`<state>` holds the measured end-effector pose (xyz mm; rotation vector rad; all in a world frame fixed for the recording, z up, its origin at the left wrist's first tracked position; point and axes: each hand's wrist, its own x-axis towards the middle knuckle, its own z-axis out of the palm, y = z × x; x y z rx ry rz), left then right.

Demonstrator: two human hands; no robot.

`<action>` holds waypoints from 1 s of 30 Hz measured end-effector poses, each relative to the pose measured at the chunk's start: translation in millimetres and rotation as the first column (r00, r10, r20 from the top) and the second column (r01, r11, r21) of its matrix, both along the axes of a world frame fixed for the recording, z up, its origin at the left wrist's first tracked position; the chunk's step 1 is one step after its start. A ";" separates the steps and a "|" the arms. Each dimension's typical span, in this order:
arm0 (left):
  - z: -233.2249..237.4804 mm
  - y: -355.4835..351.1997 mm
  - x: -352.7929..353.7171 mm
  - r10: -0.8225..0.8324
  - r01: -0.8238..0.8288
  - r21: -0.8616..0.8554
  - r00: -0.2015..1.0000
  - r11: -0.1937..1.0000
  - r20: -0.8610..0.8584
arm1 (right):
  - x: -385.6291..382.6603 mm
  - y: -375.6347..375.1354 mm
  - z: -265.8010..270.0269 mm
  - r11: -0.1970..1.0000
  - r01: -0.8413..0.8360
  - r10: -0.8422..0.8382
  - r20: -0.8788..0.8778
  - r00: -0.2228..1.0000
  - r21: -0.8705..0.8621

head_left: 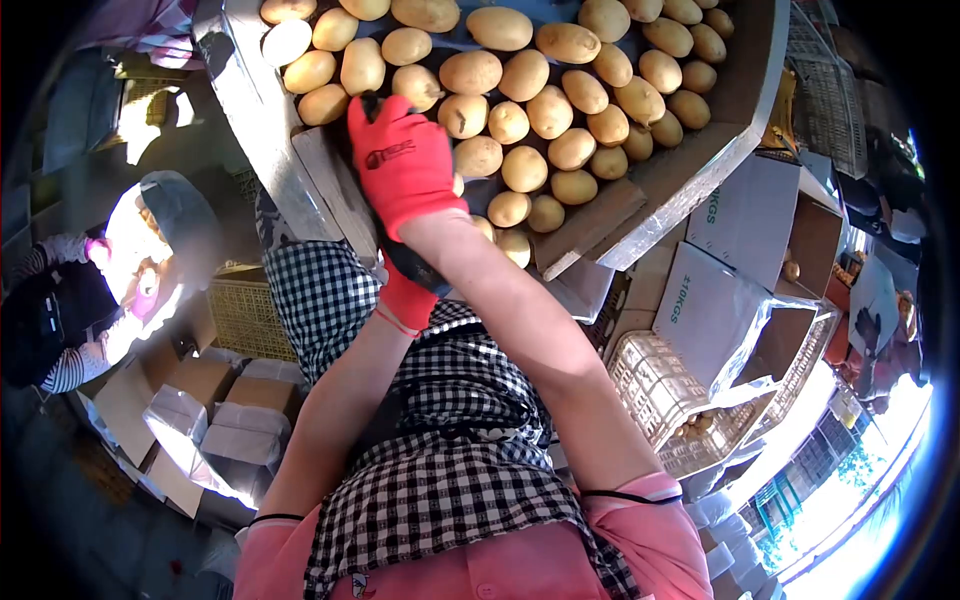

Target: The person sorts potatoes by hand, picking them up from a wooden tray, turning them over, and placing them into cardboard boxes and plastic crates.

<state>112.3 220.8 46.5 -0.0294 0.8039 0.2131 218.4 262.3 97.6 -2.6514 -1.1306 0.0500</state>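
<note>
Cartons point(688, 318), one printed 10KGS, stood to the right beside a pale plastic crate point(640, 385); a yellow crate point(250, 318) and wrapped boxes point(245, 432) stood to the left, where a co-worker point(65, 310) in striped sleeves point(92, 353) and pink gloves point(146, 290) was positioned. A checked apron point(450, 485) covered the person's front. The person's right hand point(403, 155), red-gloved, lay over the near left part of a wide tray point(680, 202), its forearm point(520, 290) crossing above the left hand point(408, 295) and concealing part of it. The right hand was bent beside the potatoes point(470, 73); whether it gripped one could not be determined. The left hand's grip was likewise not determinable. The potatoes lay loosely spread in the tray, several touching. They appeared yellow-tan, rounded to oval and mostly smooth, with small dark marks on some; some beside the right hand were partly hidden.
</note>
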 end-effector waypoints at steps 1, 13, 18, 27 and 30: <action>5.4 -1.1 1.1 0.000 0.000 0.033 1.000 0.999 -0.008 | -7.3 10.3 2.1 0.995 -0.028 0.029 0.011 1.000 -0.092; -3.4 5.9 -2.0 0.005 -0.002 -0.132 1.000 0.991 0.024 | 3.2 -42.2 25.6 0.964 0.066 0.060 -0.451 0.891 0.259; 18.4 3.5 2.2 -0.137 0.142 -0.014 0.973 0.990 0.188 | 27.6 -278.4 103.5 0.520 0.652 -0.662 -0.221 0.716 0.552; 14.1 -3.7 -5.8 -0.026 0.022 -0.023 0.986 0.999 -0.165 | 40.9 -162.0 47.0 0.927 0.173 -0.233 0.152 0.960 0.332; -1.1 -9.0 -19.6 0.009 -0.029 0.206 0.995 0.978 0.101 | -35.5 -127.6 -14.3 0.989 0.132 -0.126 -0.084 0.988 0.069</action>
